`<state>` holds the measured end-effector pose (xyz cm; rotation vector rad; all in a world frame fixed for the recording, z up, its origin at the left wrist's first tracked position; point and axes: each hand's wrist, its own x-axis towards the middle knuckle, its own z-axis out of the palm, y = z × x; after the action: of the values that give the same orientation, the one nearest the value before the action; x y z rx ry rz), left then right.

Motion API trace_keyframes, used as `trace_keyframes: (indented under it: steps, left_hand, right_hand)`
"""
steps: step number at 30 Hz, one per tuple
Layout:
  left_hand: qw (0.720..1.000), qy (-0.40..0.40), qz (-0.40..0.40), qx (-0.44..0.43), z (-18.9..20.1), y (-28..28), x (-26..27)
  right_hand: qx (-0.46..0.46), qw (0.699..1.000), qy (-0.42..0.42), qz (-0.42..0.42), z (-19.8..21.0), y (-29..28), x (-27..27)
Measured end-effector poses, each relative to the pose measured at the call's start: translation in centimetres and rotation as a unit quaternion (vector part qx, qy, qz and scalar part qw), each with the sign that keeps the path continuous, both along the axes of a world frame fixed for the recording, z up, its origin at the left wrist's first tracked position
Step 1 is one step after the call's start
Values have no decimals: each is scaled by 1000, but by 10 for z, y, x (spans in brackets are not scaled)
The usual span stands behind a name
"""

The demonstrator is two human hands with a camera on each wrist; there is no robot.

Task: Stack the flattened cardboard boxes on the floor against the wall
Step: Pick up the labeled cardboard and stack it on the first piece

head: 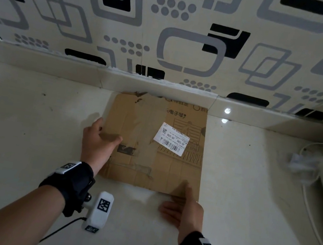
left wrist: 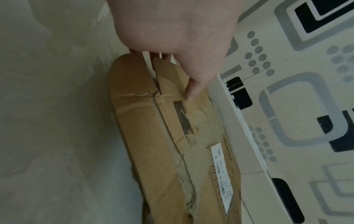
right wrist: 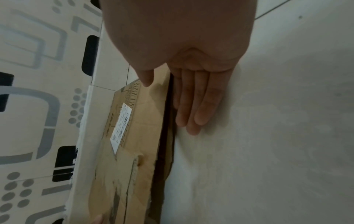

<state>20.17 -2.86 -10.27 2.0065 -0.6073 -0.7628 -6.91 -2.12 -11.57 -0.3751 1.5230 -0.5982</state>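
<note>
The flattened cardboard box [head: 153, 142] lies on the floor [head: 28, 121], far edge at the wall [head: 170, 38]. Left hand [head: 97, 141] grips its left edge; right hand [head: 184, 211] lies flat, fingers straight, at the near edge (light, floppy; probably best held by the edges).

left hand's fingers [left wrist: 145, 53] under cardboard [left wrist: 149, 121]

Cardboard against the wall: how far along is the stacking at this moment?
Done: the flattened cardboard lies on the floor with its far edge at the baseboard. In hand: the left hand grips its left edge, thumb on top; the right hand lies flat along the near edge. Left: letting go. How many boxes lie underneath cannot be told.
</note>
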Motion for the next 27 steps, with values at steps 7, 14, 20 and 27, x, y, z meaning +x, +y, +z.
trace_keyframes:
  steps: [7, 14, 20, 27]
  left_hand:
    - [993, -115, -9, -30, 25, -7, -10]
    - [979, -158, -79, -102, 57, -29, -45]
    - [967, -126, -146, -167, 78, -55, -110]
    - [948, -25, -266, -170, 76, -61, -214]
  right_hand:
    - [-13, 1000, -1, -4, 8, 2, -12]
    - [-67, 997, 15, -32, 28, 0, -31]
    - [-116, 988, 49, -86, 45, -2, -71]
    - [-125, 976, 116, -137, 61, 4, -143]
